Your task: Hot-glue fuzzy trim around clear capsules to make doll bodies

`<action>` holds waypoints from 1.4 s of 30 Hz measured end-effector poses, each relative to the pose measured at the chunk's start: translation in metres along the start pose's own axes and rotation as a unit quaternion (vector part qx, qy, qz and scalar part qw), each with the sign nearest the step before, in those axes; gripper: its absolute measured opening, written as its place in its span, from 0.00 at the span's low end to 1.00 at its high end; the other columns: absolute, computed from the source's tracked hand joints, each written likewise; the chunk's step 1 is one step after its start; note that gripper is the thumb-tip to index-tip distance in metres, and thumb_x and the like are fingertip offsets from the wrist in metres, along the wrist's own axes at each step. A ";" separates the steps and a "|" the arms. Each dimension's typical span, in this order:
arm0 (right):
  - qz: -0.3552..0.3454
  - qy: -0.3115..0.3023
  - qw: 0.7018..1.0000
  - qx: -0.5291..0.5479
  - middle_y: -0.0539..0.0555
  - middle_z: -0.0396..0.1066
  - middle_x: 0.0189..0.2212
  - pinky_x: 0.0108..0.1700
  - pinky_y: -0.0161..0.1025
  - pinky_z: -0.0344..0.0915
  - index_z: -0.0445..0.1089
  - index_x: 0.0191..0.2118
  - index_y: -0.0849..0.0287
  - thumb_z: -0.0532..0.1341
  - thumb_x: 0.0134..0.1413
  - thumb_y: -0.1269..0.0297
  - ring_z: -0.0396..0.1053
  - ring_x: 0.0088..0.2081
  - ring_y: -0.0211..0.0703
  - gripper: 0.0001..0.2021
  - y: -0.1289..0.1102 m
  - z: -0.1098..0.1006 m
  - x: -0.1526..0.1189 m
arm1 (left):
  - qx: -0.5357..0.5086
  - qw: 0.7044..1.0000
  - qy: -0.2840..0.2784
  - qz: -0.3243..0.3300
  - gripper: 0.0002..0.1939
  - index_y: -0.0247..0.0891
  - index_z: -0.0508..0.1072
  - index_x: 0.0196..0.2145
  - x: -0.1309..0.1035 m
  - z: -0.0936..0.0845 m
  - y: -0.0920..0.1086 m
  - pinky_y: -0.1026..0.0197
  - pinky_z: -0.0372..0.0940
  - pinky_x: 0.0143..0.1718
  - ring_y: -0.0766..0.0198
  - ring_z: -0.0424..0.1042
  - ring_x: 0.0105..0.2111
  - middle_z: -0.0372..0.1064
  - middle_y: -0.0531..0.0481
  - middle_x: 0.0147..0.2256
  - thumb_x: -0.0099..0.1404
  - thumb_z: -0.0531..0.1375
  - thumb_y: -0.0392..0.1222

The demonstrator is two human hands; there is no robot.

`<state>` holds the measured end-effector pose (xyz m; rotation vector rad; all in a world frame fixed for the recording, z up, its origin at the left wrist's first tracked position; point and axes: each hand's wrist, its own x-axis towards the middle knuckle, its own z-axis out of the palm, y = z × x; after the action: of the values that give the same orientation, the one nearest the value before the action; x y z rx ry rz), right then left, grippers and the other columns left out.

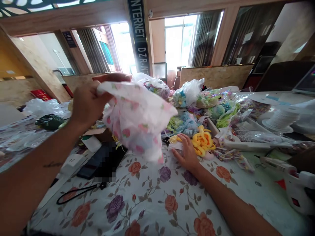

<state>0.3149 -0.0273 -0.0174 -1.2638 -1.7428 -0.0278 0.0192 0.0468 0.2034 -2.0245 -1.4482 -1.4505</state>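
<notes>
The left hand is raised above the table and holds a thin, translucent white plastic bag with a pink strawberry print by its upper left edge, thumb and fingers closed on the film. The bag extends from this grip toward the person's right; its long axis slopes down from the grip to a loose bottom corner at right. The left hand is therefore the nearer hand to the gripped edge, while the right hand is the nearer to the bottom corner, which lies just to its left. A pale bluish patch shows through the film; the contents cannot be identified. The right hand is low over the white tablecloth with orange and purple flowers, palm down, thumb and fingers parted around a small white item. Whether the fingers close on that item cannot be told. A looped bundle of thick, soft yellow cord lies just beyond and to the right of the fingers. A dark, flat rectangular phone lies below the left hand, with a thin black wrist strap nearby. 1 white glue gun with a red switch is at the far right.
</notes>
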 end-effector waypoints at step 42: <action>-0.250 -0.189 0.948 0.052 0.55 0.75 0.43 0.50 0.40 0.68 0.70 0.48 0.56 0.56 0.61 0.72 0.72 0.46 0.43 0.12 -0.164 -0.067 0.049 | -0.060 0.892 -0.268 0.359 0.10 0.33 0.69 0.29 -0.191 -0.048 0.019 0.53 0.67 0.36 0.59 0.66 0.30 0.66 0.46 0.26 0.62 0.51 0.26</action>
<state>0.2366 -0.1024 0.1307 -0.7544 -2.3310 0.0148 0.0064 -0.1028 0.0744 -2.7531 -0.5841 -0.7054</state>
